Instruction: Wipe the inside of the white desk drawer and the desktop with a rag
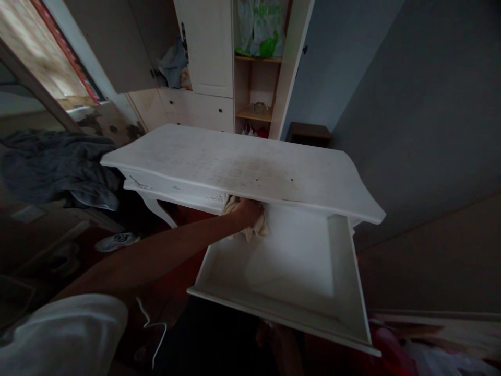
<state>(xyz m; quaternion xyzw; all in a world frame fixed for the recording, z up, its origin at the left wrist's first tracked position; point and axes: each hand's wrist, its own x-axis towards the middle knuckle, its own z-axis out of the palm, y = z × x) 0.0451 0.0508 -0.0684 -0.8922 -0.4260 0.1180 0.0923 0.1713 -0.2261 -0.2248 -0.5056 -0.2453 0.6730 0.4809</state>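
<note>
My left hand [249, 212] reaches into the pulled-out white drawer [340, 328] and is closed around a beige cloth [261, 227]. The cloth bunches at the drawer's back left, just under the front edge of the white table's top [188, 156]. Low in the view, my right hand [276, 338] is at the outside of the drawer front, in deep shadow. Its fingers look curled, and whatever they grip is hidden. The drawer's pale bottom shows behind the front panel. A greyish smudge and two small dark spots mark the tabletop.
Behind the table stands a white cabinet [213, 62] with open doors and shelves holding plastic bags [268, 31]. Dark clothing [58, 162] lies at the left, above a shoe [117, 241]. A white cord [156, 325] hangs near my legs. A wall runs along the right.
</note>
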